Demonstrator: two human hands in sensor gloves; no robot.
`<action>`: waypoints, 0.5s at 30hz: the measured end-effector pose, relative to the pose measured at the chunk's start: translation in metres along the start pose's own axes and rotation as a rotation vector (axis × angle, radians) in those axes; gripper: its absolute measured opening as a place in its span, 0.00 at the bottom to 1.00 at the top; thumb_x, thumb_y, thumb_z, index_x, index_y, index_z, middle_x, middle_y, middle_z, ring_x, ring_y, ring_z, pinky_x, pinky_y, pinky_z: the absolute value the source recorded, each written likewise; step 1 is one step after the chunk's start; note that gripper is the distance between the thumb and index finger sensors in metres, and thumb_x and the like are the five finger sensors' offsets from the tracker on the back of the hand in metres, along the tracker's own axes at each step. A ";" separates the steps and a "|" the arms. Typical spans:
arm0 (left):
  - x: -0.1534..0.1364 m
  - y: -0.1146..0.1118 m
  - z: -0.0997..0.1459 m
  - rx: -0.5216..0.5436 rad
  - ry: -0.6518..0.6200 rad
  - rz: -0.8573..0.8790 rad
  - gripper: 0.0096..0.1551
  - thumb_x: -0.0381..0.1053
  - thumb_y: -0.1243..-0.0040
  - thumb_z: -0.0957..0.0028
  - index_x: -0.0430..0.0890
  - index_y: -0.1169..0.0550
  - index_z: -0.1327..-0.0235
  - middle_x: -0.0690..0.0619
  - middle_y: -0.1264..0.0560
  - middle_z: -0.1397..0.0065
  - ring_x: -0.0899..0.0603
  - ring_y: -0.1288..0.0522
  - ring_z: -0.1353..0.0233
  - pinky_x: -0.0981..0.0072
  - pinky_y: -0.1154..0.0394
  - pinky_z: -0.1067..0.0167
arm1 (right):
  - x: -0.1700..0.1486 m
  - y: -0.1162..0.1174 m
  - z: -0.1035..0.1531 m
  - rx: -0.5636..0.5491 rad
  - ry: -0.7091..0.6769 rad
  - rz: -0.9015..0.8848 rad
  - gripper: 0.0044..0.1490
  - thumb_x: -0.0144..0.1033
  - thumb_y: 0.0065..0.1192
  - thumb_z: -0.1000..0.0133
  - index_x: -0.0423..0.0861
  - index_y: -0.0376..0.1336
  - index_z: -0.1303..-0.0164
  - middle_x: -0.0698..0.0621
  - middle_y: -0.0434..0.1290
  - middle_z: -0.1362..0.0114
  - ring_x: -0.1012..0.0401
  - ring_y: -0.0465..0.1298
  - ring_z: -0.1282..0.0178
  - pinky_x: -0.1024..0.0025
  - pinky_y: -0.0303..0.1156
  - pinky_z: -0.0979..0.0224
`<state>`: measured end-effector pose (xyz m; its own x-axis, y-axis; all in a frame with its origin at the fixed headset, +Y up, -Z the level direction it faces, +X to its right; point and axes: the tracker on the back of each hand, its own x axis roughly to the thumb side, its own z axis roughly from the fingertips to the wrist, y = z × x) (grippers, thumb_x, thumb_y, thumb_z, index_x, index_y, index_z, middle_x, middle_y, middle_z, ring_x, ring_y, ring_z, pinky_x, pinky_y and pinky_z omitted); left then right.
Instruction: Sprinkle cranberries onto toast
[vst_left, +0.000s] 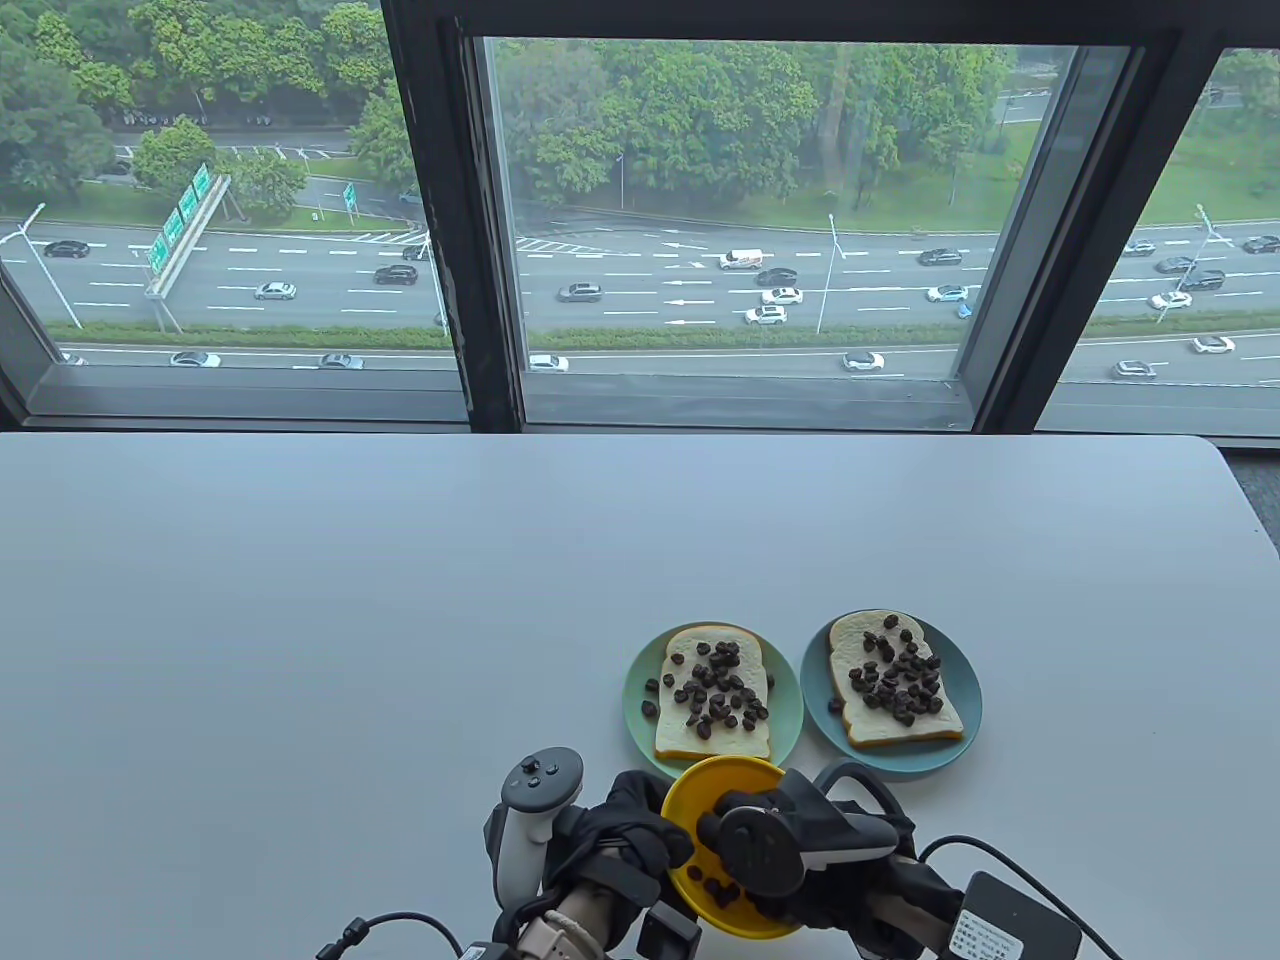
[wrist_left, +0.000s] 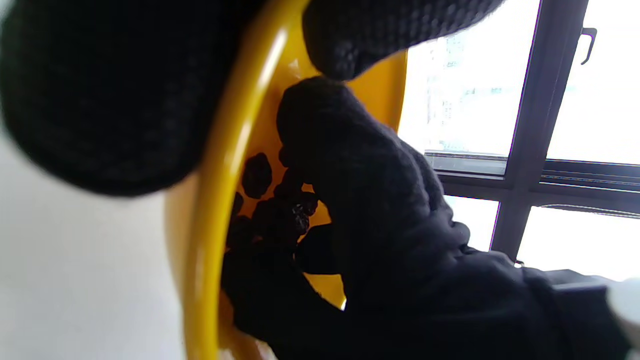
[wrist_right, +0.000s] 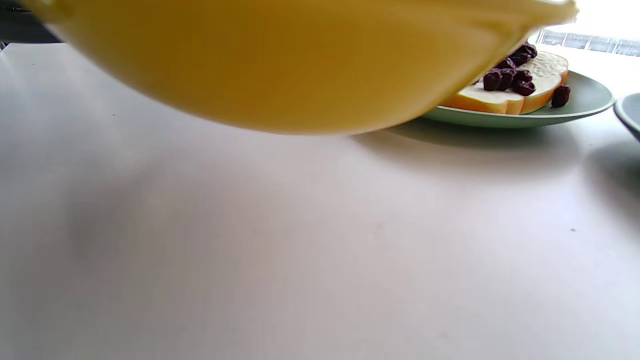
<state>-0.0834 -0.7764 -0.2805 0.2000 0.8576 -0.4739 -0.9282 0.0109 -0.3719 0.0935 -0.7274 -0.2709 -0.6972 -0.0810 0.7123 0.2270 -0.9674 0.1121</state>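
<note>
1. the left hand (vst_left: 610, 830) grips the rim of a yellow bowl (vst_left: 700, 790) near the front edge of the desk (vst_left: 300, 620); the left wrist view shows its gloved fingers (wrist_left: 100, 90) wrapped over that rim.
2. the bowl is held off the desk and tilted; the right wrist view shows its underside (wrist_right: 280, 65) above the tabletop.
3. the right hand (vst_left: 800, 850) reaches into the bowl, its fingers (wrist_left: 360, 190) bent down among the cranberries in the bowl (vst_left: 715, 885). whether it is pinching any of them i cannot tell.
4. just beyond the bowl, right of the desk's middle, sits a green plate (vst_left: 640, 670) with a slice of toast (vst_left: 680, 740) on it. cranberries on the left toast (vst_left: 715, 690) cover most of the slice, and a few lie on the plate beside it.
5. just right of it is a blue plate (vst_left: 960, 700) with a second slice of toast (vst_left: 855, 635), tilted a little, also topped with cranberries (vst_left: 900, 680).
6. the two plates are close side by side, rims nearly touching.
7. beyond the desk's far edge is a window (vst_left: 700, 200) looking onto a road.
</note>
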 end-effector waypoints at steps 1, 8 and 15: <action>0.000 -0.001 0.000 -0.003 0.000 -0.011 0.34 0.38 0.37 0.59 0.46 0.40 0.40 0.35 0.35 0.49 0.33 0.28 0.62 0.57 0.11 0.79 | 0.002 0.000 -0.001 -0.027 0.011 0.060 0.43 0.42 0.66 0.61 0.57 0.54 0.34 0.48 0.60 0.28 0.52 0.70 0.35 0.81 0.79 0.45; -0.003 -0.002 0.000 -0.032 0.013 0.010 0.34 0.37 0.37 0.59 0.45 0.40 0.40 0.35 0.35 0.49 0.33 0.28 0.63 0.57 0.11 0.80 | 0.001 -0.006 -0.004 -0.177 0.050 0.084 0.23 0.40 0.70 0.67 0.63 0.67 0.61 0.52 0.74 0.43 0.61 0.83 0.59 0.91 0.85 0.67; -0.003 -0.004 -0.002 -0.049 0.017 0.002 0.34 0.38 0.38 0.58 0.46 0.40 0.40 0.35 0.34 0.49 0.34 0.28 0.62 0.58 0.11 0.79 | -0.004 -0.011 0.001 -0.192 0.033 0.047 0.20 0.40 0.73 0.69 0.63 0.71 0.67 0.55 0.77 0.47 0.63 0.84 0.64 0.93 0.86 0.71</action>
<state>-0.0802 -0.7796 -0.2791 0.2039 0.8489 -0.4877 -0.9121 -0.0163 -0.4096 0.0945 -0.7167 -0.2744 -0.7117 -0.1315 0.6901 0.1277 -0.9902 -0.0569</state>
